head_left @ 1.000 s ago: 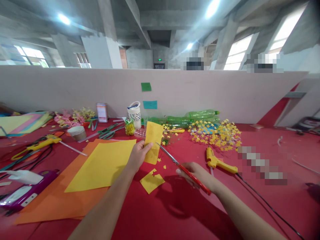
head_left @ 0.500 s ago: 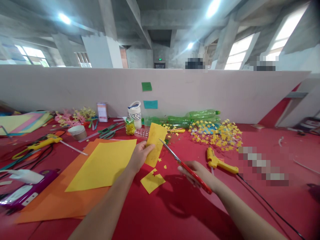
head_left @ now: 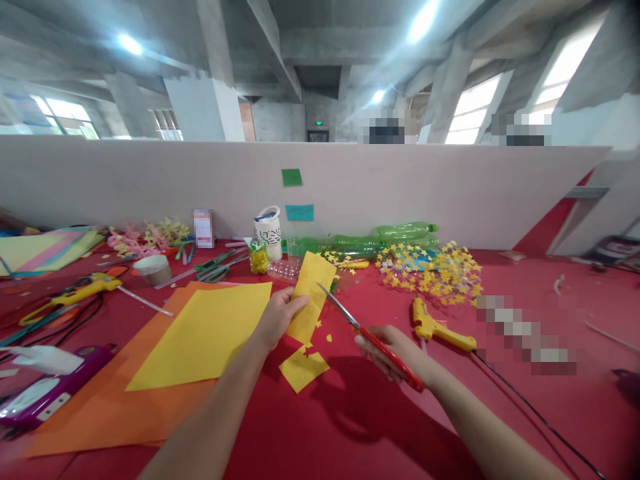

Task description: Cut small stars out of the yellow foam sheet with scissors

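Observation:
My left hand (head_left: 277, 316) pinches a yellow paper strip (head_left: 313, 283) by its left edge, holding it tilted above the table. In my right hand (head_left: 395, 347) are red-handled scissors (head_left: 373, 340), their blades pointing up and left. The blade tips overlap the strip's right side in view; whether they touch it I cannot tell. Below the strip lies a yellow paper scrap (head_left: 303, 371) with a star-shaped cut-out at its top edge. A few small yellow bits lie close by on the red table.
Yellow sheet (head_left: 210, 333) and orange sheet (head_left: 107, 407) lie at left, near a purple power strip (head_left: 60, 393). A yellow glue gun (head_left: 440, 329) with a trailing cord is at right. Behind are yellow stars (head_left: 440, 273), green bottles (head_left: 357, 247) and a white cup (head_left: 270, 235).
The paper strip has tilted a little clockwise in my left hand. The scissor tips now reach slightly further over it. The whole view has shifted a little.

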A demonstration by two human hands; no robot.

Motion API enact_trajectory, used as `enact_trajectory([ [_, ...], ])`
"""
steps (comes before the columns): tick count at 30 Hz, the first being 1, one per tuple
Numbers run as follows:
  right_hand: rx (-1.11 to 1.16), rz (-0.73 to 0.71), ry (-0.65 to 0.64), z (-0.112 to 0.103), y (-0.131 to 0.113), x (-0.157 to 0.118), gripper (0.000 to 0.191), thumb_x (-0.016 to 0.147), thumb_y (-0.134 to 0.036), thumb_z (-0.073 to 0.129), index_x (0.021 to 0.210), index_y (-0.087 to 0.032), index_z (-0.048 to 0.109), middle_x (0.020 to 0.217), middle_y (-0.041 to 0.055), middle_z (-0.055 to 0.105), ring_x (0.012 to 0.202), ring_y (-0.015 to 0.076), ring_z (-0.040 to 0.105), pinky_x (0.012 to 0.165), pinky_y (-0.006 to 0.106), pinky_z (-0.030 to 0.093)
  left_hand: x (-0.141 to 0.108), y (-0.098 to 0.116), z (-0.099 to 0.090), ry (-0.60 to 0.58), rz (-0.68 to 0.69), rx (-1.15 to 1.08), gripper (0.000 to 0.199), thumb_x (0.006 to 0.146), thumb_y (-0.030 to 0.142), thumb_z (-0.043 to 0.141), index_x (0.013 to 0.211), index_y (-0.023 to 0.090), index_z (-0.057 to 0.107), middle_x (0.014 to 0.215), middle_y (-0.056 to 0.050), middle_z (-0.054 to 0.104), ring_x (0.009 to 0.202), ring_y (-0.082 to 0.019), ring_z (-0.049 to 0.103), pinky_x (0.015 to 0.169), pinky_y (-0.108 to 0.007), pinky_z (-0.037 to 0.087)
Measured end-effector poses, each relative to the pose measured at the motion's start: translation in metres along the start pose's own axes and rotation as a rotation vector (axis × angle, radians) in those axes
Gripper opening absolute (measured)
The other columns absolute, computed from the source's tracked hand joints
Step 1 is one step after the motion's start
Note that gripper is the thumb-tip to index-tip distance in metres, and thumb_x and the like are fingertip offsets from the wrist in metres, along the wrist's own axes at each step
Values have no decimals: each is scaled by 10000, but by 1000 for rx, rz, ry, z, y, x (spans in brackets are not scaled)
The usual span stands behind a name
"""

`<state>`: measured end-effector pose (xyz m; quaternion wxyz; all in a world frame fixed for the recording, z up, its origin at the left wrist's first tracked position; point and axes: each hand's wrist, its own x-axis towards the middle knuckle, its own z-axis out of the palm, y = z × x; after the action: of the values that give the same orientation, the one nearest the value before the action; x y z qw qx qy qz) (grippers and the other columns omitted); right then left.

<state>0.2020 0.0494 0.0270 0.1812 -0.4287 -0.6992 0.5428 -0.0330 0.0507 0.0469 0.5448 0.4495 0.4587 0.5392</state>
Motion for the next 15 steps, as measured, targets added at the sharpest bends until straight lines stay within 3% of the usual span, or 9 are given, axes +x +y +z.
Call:
enact_trajectory([
  [5,-27,-4,-14,-3,-2,-1,378,765,-511,492,668,-146,494,359,-71,374,284,51,373,281,133,273,1,1,-7,-25,-5,27,263,682,283,613,899,134,605,654,-14,664,541,-172,613,544,-283,488],
  [11,-59,47,-48,-9,-2,-2,394,757,-529,483,659,-148,499,353,-71,378,259,48,352,259,134,262,1,6,-20,-155,-27,68,290,670,264,627,929,135,607,667,-16,660,553,-162,608,554,-270,473],
  [15,-81,52,-58,-11,-3,-4,387,754,-523,488,650,-150,491,351,-71,374,260,53,358,261,137,263,3,5,-27,-157,-48,119,282,649,276,644,890,131,627,640,-16,651,552,-156,600,518,-239,445],
])
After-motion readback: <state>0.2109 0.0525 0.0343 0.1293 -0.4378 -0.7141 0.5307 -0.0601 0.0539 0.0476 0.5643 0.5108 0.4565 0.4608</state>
